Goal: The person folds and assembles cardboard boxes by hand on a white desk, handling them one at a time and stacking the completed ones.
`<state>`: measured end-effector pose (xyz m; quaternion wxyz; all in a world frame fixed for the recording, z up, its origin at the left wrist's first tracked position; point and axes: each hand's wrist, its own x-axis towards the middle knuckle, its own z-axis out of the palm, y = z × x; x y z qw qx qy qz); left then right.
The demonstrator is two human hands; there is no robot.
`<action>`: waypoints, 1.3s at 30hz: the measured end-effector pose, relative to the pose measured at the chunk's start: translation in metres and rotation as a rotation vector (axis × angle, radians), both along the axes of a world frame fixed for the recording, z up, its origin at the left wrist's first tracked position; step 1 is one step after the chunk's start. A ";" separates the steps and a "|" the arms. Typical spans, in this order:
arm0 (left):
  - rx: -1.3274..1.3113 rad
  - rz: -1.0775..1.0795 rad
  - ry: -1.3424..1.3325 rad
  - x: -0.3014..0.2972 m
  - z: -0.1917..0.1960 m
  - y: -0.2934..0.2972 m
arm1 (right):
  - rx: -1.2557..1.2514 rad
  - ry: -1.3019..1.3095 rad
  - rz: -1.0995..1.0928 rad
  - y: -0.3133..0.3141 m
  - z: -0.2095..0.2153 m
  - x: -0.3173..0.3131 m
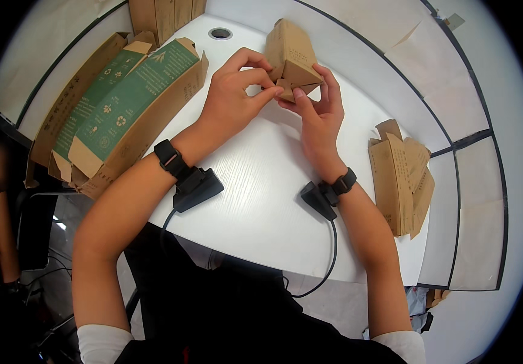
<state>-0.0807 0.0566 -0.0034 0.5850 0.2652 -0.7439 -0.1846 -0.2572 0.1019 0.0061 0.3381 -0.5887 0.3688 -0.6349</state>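
A small brown cardboard box (290, 48) is held up over the far middle of the white table, its end flaps turned toward me. My left hand (237, 91) is closed on the box's left side, thumb and fingertips pinching at a flap (285, 89) on the near end. From the right, my right hand (321, 112) grips the box, with a finger along its right side and the thumb pressed on the near end. The flap edges under my fingertips are partly hidden.
At the left stands a long open carton (182, 85) with green printed panels. Several flattened brown boxes (395, 182) lean together at the right. A round cable hole (220, 33) sits in the far tabletop (243, 164). Low partitions (395, 73) surround the table. Cables hang from both wrist devices (197, 189).
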 end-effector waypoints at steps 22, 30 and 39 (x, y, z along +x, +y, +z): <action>0.031 0.005 -0.010 0.003 0.000 -0.001 | 0.023 0.057 0.036 -0.001 -0.003 -0.004; 0.144 -0.063 0.089 0.002 0.004 -0.002 | -0.007 0.095 0.097 0.002 -0.001 0.000; 0.147 -0.119 0.008 0.006 0.007 -0.004 | 0.053 0.148 0.125 -0.002 -0.011 -0.011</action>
